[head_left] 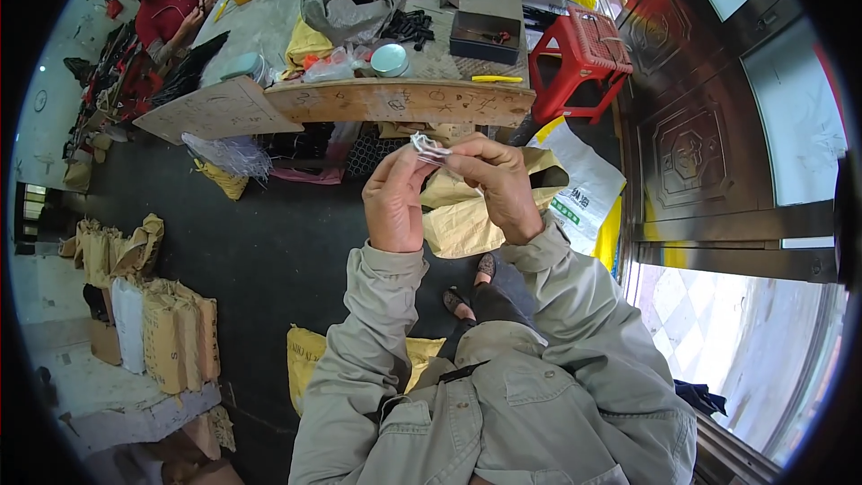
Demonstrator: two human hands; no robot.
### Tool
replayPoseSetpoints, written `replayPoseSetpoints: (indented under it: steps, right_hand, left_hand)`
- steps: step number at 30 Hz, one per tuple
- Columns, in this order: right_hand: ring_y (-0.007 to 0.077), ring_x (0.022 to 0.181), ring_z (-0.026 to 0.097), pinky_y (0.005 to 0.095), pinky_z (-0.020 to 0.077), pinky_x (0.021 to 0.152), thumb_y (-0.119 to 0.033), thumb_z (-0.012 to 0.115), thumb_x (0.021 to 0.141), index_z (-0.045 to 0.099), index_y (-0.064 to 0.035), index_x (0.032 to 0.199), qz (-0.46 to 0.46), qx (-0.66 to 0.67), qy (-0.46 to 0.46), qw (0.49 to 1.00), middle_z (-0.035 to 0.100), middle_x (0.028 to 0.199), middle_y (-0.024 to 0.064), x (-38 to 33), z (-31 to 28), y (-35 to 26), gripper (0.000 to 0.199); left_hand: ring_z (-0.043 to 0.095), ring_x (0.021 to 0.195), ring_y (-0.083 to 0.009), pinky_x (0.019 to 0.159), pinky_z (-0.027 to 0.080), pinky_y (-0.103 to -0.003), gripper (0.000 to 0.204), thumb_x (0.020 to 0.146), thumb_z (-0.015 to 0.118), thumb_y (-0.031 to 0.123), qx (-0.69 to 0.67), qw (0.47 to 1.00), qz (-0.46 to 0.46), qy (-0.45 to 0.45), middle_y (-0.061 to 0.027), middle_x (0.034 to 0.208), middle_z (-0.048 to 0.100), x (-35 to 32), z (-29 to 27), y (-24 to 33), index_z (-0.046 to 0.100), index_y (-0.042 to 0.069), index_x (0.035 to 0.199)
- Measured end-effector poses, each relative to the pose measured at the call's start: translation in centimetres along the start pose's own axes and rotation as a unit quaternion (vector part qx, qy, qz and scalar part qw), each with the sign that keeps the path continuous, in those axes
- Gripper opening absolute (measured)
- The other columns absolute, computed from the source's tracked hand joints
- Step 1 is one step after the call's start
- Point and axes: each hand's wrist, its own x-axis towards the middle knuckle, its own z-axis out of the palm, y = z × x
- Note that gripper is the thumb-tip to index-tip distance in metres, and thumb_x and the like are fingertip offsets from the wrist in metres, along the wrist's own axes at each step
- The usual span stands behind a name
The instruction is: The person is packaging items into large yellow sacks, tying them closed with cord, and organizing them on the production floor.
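Note:
Both of my hands are raised in front of my chest, fingertips close together. Pinched between them is a small whitish bundle, crumpled or folded, with thin pinkish-grey edges; its exact kind is too small to make out. My left hand grips its left side between thumb and fingers. On the other side, my right hand holds it with thumb and forefinger, the remaining fingers curled. Below and behind the hands is an open yellow-tan paper or woven sack, partly hidden by them.
Ahead stands a worktable edged by a wooden board, carrying a grey plastic bag, a round tin and a dark box. Red stools stand right of it. Cartons stand at left. Another person sits far left.

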Motion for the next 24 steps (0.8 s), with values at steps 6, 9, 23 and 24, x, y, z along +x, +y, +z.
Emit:
replayPoseSetpoints:
  steps: [6,9,23,24]
  right_hand:
    - [0.0128,0.068,0.053,0.0228,0.0418,0.062,-0.005,0.057,0.077,0.061,-0.0008,0.083,-0.017,0.071,0.065,0.995,0.058,0.079,0.0026,1.2,-2.0,-0.3,0.008]
    - [0.0148,0.068,0.055,0.0247,0.0433,0.063,-0.006,0.053,0.079,0.059,-0.001,0.083,0.057,0.096,0.071,0.991,0.059,0.079,0.0046,1.6,-4.4,-1.1,0.009]
    - [0.0034,0.043,0.028,0.0168,0.0242,0.04,-0.009,0.049,0.084,0.048,-0.0065,0.084,-0.117,0.066,0.346,0.929,0.045,0.063,-0.0007,-8.8,-26.2,-6.2,0.002]
    - [0.003,0.043,0.029,0.0166,0.024,0.04,-0.009,0.049,0.084,0.048,-0.0063,0.086,-0.087,0.005,0.325,0.942,0.047,0.064,-0.0004,-9.4,-25.8,-6.6,0.003]
  left_hand:
    - [0.055,0.068,-0.0131,0.075,0.045,-0.03,0.013,0.084,0.05,0.014,-0.148,0.986,-0.071,0.026,-0.0026,0.072,0.056,1.5,-3.6,-0.3,0.053,0.002,0.088]
    - [0.044,0.054,-0.0093,0.066,0.042,-0.026,0.01,0.084,0.051,0.014,-0.191,0.978,-0.081,0.011,0.0022,0.061,0.045,2.6,-7.1,1.0,0.052,0.005,0.086]
    - [0.032,0.05,-0.0087,0.054,0.031,-0.022,0.009,0.086,0.046,0.012,-0.122,0.958,-0.133,0.222,0.0018,0.058,0.036,-4.4,-24.6,4.3,0.051,0.003,0.087]
    - [0.033,0.051,-0.0085,0.054,0.031,-0.022,0.01,0.086,0.046,0.012,-0.104,0.97,-0.118,0.184,0.0015,0.059,0.037,-4.7,-22.7,4.7,0.051,0.003,0.086]
